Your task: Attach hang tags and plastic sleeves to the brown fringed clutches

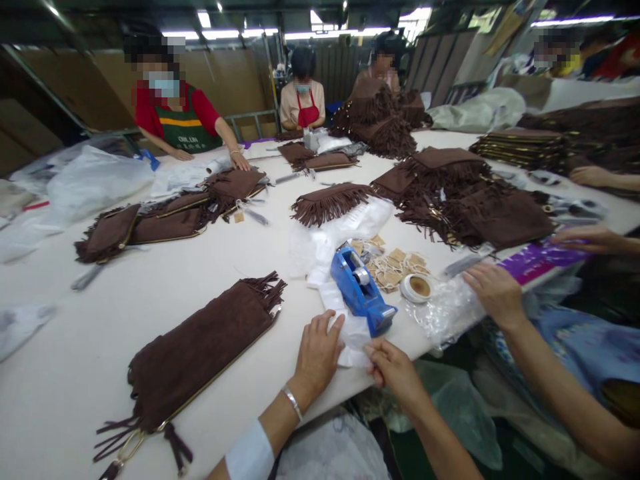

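Note:
My left hand [320,350] lies with fingers stretched over a stack of thin white sheets [356,337] at the table's front edge. My right hand [394,372] is closed in a pinch at the sheets' right corner, apparently gripping the edge of one. Just beyond my hands, a blue tape dispenser [363,290] stands on the sheets. To the left, a dark brown fringed bag [200,350] lies flat, with a gold zip along one edge and a clasp at its near end; neither hand touches it.
Corded tags [397,267] and a tape roll [416,289] lie behind the dispenser. Fringed bags [475,193] are piled further back. At right, a co-worker's hands [495,293] handle clear plastic and a purple strip [540,261]. Across the table, a masked person [175,120] touches bags.

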`<state>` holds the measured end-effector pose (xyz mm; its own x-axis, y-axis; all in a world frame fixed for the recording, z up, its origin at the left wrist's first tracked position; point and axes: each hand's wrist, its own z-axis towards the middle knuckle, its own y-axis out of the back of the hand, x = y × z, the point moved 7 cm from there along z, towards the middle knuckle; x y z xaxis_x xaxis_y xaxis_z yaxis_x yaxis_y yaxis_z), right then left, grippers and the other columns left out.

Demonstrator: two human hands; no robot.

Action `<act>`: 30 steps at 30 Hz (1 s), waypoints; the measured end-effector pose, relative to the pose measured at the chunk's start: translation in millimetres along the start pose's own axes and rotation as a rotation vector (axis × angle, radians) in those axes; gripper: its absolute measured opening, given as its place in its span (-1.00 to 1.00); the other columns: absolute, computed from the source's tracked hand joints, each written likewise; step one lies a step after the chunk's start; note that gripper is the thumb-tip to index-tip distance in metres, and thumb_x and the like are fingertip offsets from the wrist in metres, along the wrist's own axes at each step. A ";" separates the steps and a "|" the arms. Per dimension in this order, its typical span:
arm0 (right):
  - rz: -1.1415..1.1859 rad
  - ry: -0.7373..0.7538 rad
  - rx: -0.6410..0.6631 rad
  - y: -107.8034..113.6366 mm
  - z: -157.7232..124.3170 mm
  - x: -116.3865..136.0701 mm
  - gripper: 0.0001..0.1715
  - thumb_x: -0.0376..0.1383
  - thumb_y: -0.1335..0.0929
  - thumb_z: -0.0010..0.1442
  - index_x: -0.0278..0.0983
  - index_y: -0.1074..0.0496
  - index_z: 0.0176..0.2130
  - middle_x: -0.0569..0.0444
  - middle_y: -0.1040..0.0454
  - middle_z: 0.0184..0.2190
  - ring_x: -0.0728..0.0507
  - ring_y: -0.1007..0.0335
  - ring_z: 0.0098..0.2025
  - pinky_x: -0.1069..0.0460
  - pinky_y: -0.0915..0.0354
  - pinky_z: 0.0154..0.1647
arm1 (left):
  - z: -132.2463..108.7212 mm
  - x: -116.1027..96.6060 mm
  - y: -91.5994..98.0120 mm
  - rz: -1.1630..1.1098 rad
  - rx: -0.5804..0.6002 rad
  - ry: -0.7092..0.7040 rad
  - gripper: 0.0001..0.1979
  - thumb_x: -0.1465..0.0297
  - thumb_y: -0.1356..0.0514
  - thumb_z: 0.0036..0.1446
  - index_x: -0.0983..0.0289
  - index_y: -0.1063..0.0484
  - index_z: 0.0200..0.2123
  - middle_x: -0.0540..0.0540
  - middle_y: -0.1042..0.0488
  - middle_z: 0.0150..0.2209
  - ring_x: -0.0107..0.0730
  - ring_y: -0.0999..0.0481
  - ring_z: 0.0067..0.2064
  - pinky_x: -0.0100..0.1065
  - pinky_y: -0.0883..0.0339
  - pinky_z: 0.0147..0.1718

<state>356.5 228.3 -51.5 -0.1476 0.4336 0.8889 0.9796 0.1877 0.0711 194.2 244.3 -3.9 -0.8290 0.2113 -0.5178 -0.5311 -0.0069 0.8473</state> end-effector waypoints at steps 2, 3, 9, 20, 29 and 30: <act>0.120 -0.018 0.056 -7.3 -9.8 5.2 -0.63 0.00 -0.32 0.14 -0.26 -0.30 -0.37 0.23 -0.35 -0.64 0.09 -0.02 -0.72 0.14 0.08 -0.65 | 4.3 0.0 -0.7 -0.059 0.028 0.015 -0.47 0.49 -0.16 0.09 0.12 -0.21 0.15 0.19 -0.25 0.17 -0.08 -0.24 0.13 -0.04 -0.20 0.05; 0.162 -0.023 0.079 -11.8 -14.9 8.0 -0.62 0.01 -0.33 0.14 -0.27 -0.30 -0.36 0.23 -0.35 -0.64 0.11 -0.01 -0.71 0.15 0.10 -0.65 | 4.3 2.2 2.3 -0.118 0.014 0.045 -0.50 0.48 -0.15 0.09 0.14 -0.24 0.13 0.19 -0.27 0.15 -0.09 -0.24 0.13 -0.05 -0.19 0.06; 0.142 -0.028 0.111 -51.6 -34.5 11.2 -0.55 0.08 -0.34 0.10 -0.25 -0.31 -0.36 0.23 -0.34 -0.65 0.09 -0.04 -0.72 0.16 0.09 -0.68 | -43.8 35.1 31.1 -0.822 -0.114 0.526 -0.61 0.15 0.01 0.23 0.27 -0.47 -0.15 0.18 -0.50 -0.16 -0.19 -0.44 -0.08 -0.24 -0.28 -0.11; 0.087 -0.121 0.467 -175.5 -56.4 -4.4 -0.50 0.10 -0.38 0.02 -0.25 -0.36 -0.28 0.20 -0.36 -0.62 0.02 -0.19 -0.63 0.13 -0.11 -0.60 | -140.9 86.7 62.4 -1.262 -0.414 0.888 -0.73 0.22 -0.34 -0.09 0.31 -0.42 -0.52 -0.04 -0.35 -0.57 -0.49 -0.28 -0.51 -0.42 -0.17 -0.46; 0.066 -0.087 0.408 -203.0 -54.9 3.0 -0.60 0.01 -0.43 -0.03 -0.26 -0.35 -0.43 0.28 -0.15 -0.67 0.07 0.05 -0.65 0.13 0.11 -0.63 | -231.6 96.4 69.7 -1.451 -0.518 0.982 -0.81 0.30 -0.31 -0.02 0.29 -0.44 -0.37 0.06 -0.50 -0.35 -0.40 -0.45 -0.30 -0.37 -0.31 -0.27; 0.026 -0.075 0.429 -205.5 -54.7 4.9 -0.60 0.01 -0.42 -0.02 -0.26 -0.36 -0.42 0.28 -0.14 -0.68 0.06 0.06 -0.65 0.12 0.12 -0.63 | -241.6 96.4 67.0 -1.452 -0.425 0.998 -0.79 0.30 -0.31 -0.02 0.31 -0.44 -0.37 0.09 -0.51 -0.36 -0.38 -0.46 -0.32 -0.37 -0.30 -0.30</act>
<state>161.8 143.7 -37.0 -0.1491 0.5029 0.8514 0.8404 0.5181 -0.1589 36.4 28.0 -25.6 0.5869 -0.3244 -0.7418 -0.7204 -0.6274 -0.2956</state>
